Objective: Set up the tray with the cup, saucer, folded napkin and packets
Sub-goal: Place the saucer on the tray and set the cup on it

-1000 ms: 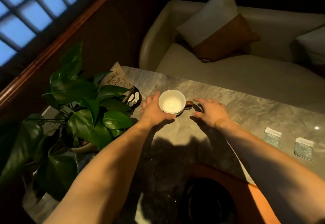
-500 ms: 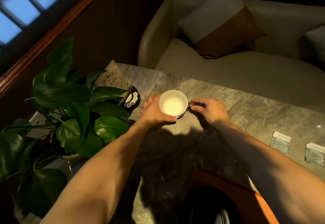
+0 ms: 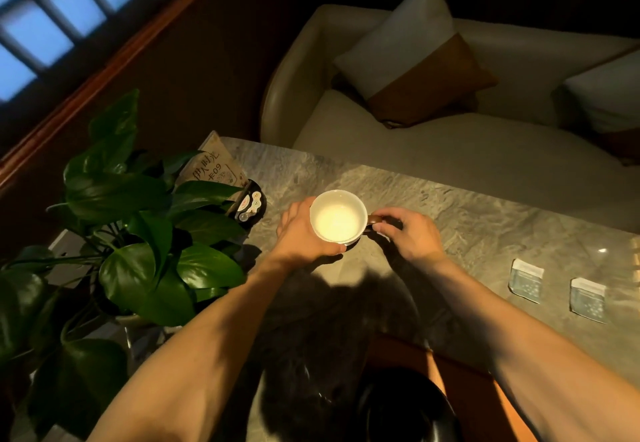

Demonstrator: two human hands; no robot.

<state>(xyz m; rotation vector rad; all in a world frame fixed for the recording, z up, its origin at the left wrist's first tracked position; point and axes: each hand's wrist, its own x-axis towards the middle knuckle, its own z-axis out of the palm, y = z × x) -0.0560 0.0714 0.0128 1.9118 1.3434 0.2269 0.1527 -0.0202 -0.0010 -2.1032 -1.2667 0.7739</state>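
Note:
A white cup (image 3: 337, 220) with a dark brown handle stands on the marble table (image 3: 485, 219), lit from above. My left hand (image 3: 299, 233) wraps around its left side. My right hand (image 3: 407, 233) pinches the handle on the cup's right. Two pale blue packets (image 3: 525, 279) (image 3: 588, 299) lie flat at the right. An orange-brown tray (image 3: 464, 386) sits at the near edge, with a dark round saucer (image 3: 408, 410) on it, mostly in shadow. I see no napkin.
A leafy potted plant (image 3: 138, 233) crowds the table's left end. Behind it stand a table sign (image 3: 216, 167) and a small black dish (image 3: 251, 202). A cream sofa (image 3: 450, 150) with cushions runs along the far side.
My right hand moved left from beside the cup and closed on its handle. My left hand stayed against the cup's left side.

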